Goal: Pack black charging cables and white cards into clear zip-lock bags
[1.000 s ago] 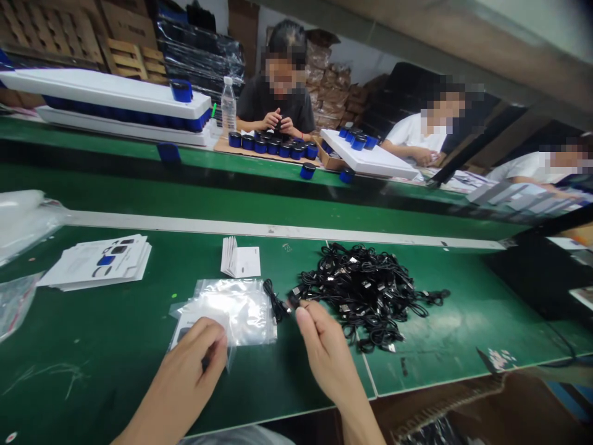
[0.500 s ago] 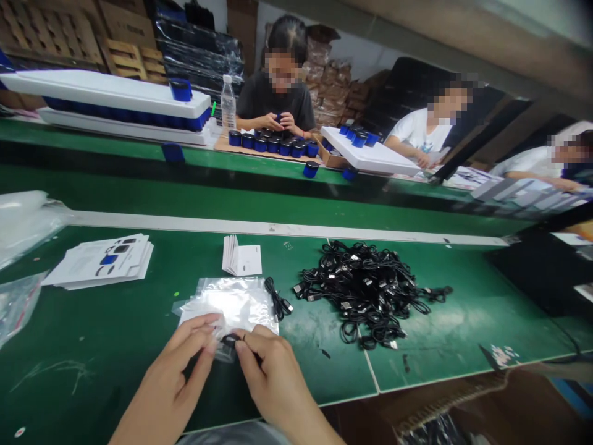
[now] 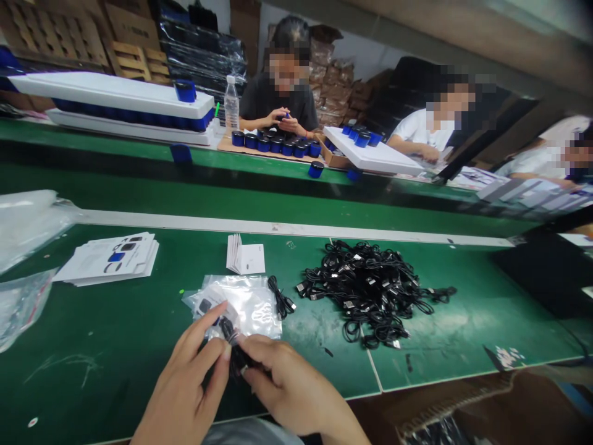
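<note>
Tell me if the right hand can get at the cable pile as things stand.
Probably yes: nothing bulky stands between the right hand and the cable pile. But its fingers are on a bundled black cable, likely needing release first.

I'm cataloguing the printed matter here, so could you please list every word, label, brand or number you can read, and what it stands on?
No text can be read for certain.
Stacked printed sheets: print too small.
White folded booklet: marks too small.
Leaflet at the clear plastic bags: too blurred.
Brown cardboard box: faint print, unreadable.
</note>
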### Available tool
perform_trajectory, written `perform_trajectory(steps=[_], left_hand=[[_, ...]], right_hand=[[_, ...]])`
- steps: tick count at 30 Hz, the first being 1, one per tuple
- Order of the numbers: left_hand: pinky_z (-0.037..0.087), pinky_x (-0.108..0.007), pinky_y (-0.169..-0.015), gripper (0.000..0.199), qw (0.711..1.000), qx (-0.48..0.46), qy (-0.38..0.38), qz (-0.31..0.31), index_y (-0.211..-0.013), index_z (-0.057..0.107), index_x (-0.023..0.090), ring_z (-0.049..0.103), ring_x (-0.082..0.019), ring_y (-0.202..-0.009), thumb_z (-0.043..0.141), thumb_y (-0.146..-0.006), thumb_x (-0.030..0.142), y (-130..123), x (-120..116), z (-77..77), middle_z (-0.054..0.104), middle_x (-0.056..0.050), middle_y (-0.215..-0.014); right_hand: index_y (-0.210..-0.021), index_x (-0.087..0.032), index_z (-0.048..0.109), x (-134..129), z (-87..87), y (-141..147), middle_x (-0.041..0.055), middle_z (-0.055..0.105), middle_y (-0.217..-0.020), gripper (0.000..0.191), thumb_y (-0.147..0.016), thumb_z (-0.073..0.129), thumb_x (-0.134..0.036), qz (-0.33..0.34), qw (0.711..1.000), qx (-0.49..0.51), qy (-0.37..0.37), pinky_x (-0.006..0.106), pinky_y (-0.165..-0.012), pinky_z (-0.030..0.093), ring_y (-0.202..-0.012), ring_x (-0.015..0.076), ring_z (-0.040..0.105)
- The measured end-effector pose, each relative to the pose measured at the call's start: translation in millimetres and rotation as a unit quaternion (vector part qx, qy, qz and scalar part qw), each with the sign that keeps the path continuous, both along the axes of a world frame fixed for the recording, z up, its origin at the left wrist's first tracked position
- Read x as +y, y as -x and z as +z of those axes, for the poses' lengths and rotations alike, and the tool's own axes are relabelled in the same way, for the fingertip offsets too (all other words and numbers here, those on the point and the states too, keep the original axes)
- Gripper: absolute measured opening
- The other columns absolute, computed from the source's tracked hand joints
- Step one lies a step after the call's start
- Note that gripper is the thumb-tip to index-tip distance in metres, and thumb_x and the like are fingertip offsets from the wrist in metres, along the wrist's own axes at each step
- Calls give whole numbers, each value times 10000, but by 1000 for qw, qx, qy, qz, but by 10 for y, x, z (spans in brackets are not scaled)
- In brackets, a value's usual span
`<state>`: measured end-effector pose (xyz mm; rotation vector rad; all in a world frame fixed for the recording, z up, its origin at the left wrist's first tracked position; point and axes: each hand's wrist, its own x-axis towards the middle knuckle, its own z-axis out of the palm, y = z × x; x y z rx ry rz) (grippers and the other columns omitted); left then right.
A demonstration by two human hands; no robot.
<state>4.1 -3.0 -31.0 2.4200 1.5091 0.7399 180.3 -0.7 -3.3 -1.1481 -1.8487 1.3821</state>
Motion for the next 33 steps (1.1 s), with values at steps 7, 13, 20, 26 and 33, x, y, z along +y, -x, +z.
perform_trajectory(steps=[7, 13, 20, 26, 33], left_hand=[[421, -413, -954, 120, 1000, -25, -14, -12, -856, 485, 240, 338, -234, -1304, 401, -904, 169, -51, 2, 55, 339, -77, -1422], [354, -468, -970, 163, 999, -51, -13, 6, -795, 467, 231, 289, -267, -1335, 383, -908, 149, -118, -7, 122, 361, -80, -1409], [327, -503, -997, 156, 998, -59, -14, 1, -780, 501, 229, 251, -308, -1359, 414, -884, 152, -156, -21, 125, 367, -69, -1419], [223, -559, -1087, 164, 998, -32, -38, -24, -801, 531, 247, 252, -284, -1382, 408, -865, 161, -158, -101, 74, 456, -50, -1397], [371, -652, -958, 654, 996, 71, 47, -37, -1283, 458, 312, 581, -376, -1129, 699, -685, 419, 138, 90, 160, 684, -47, -1156]], right_hand=[[-962, -203, 705, 55, -84, 72, -10, 592, -726, 268, -840, 506, -71, -111, 989, 85, 46, 211, -590, 492, -625, 129, 584], [-1072, -169, 660, 8, -20, 61, 64, 677, -944, 397, -815, 439, 38, -65, 989, -6, -135, 245, -826, 464, -903, 175, 616], [-753, -194, 638, -33, -346, 312, -2, 653, -695, 128, -755, 599, -72, -301, 942, 33, -143, 218, -605, 453, -621, 139, 595], [-899, -180, 590, 22, -383, 278, 0, 592, -791, 216, -706, 603, -85, -273, 959, 33, -72, 221, -597, 419, -676, 138, 548], [-658, -179, 631, 96, -59, 54, -47, 565, -624, 123, -740, 674, -98, -83, 994, -59, -45, 206, -559, 345, -584, 104, 506]])
